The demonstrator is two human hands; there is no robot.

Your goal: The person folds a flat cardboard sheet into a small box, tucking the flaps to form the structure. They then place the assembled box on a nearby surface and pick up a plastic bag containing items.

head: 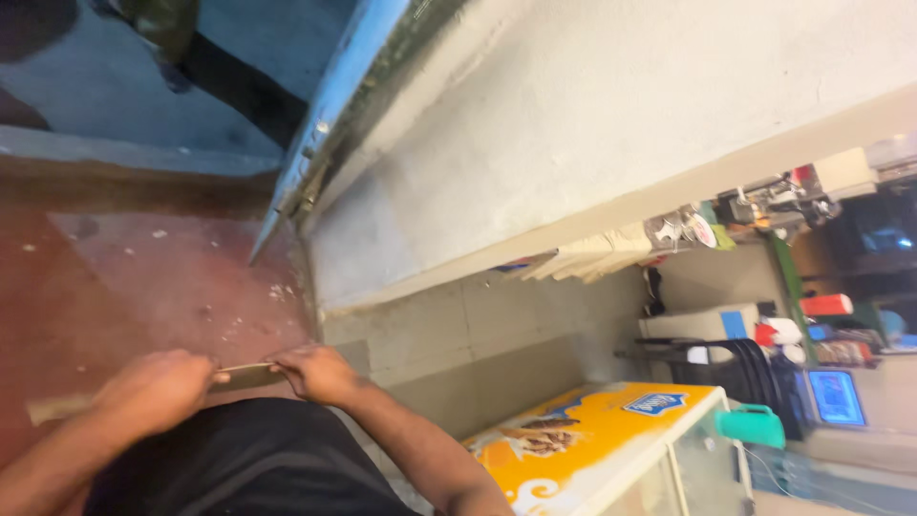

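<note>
The view is tilted sideways. Both my hands are closed on a thin, flat tan strip (pixel 246 369) held in front of my black shirt. My left hand (pixel 153 390) grips it with a fist at the left, and a length of the strip sticks out beyond that fist toward the left edge. My right hand (pixel 315 373) pinches the strip's other end, a short gap away from the left hand. Behind the hands lies a reddish floor (pixel 143 277).
A rough white wall (pixel 573 124) and a metal door edge (pixel 320 134) fill the upper middle. A yellow-topped glass chest freezer (pixel 592 435) stands at lower right, with a green jug (pixel 755 425), stacked dark chairs (pixel 735 368) and a lit screen (pixel 836 397). Small debris dots the floor.
</note>
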